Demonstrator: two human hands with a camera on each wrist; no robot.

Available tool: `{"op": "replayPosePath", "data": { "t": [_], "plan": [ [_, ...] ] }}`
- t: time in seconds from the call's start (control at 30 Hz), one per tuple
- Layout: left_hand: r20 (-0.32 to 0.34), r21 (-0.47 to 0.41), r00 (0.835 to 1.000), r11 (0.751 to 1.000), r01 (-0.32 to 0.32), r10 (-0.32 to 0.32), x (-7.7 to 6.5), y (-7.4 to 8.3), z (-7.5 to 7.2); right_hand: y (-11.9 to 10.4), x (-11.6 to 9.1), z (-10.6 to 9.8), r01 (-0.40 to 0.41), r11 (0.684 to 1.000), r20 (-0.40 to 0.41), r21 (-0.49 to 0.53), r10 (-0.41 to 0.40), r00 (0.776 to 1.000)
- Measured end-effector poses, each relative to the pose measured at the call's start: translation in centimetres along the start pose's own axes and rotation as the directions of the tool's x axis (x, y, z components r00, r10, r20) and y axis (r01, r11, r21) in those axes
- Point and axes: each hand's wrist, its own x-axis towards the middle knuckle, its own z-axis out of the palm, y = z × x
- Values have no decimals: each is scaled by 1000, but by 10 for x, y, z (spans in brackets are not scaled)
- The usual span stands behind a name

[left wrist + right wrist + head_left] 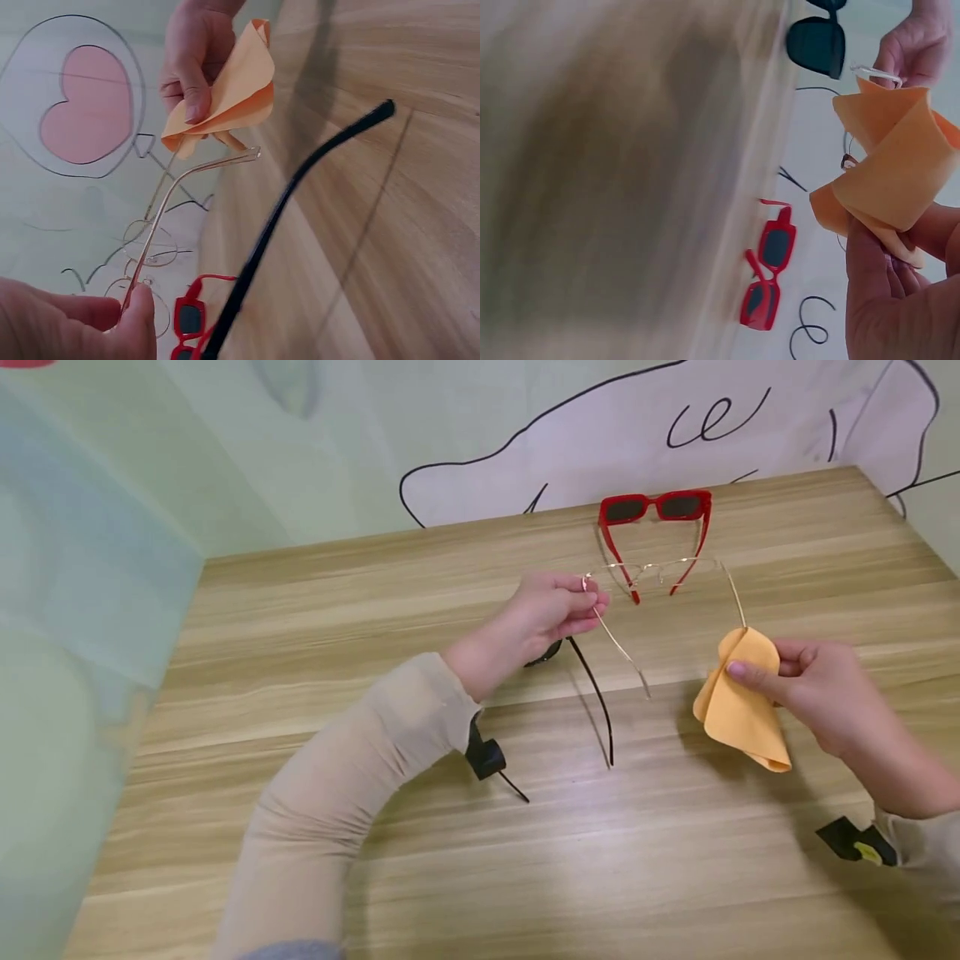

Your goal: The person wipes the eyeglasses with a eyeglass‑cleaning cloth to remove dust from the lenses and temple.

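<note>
Thin gold-framed eyeglasses (pixel 645 565) are held up over the table, lenses facing away. My left hand (pixel 551 610) pinches them at the left hinge, and that temple arm (pixel 161 210) hangs free past the fingers. With thumb and fingers, my right hand (pixel 821 693) grips a folded orange cloth (pixel 750 693) wrapped around the end of the other temple arm (pixel 733 593). The tip of that arm is hidden inside the cloth. In the right wrist view, the cloth (pixel 892 165) covers much of the glasses.
Red sunglasses (pixel 656 508) lie open near the table's back edge, beyond the gold frame. Black sunglasses (pixel 596 693) sit on the wooden table (pixel 487 877) under my left forearm, partly hidden by it. Behind the table rises a wall with line drawings (pixel 600 435).
</note>
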Motion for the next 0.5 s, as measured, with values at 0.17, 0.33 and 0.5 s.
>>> {"op": "replayPosePath", "data": {
  "t": [0.17,0.33,0.5],
  "plan": [
    [-10,56,998,997,58,-58,8,-9,8,12,2,0,-32,999,7,-30,32,999],
    [-34,103,997,992,71,-68,12,-12,8,18,6,4,-41,994,32,-106,45,998],
    [-45,151,996,985,81,-75,14,-11,9,21,9,7,-63,990,98,-128,76,992]
  ]
}}
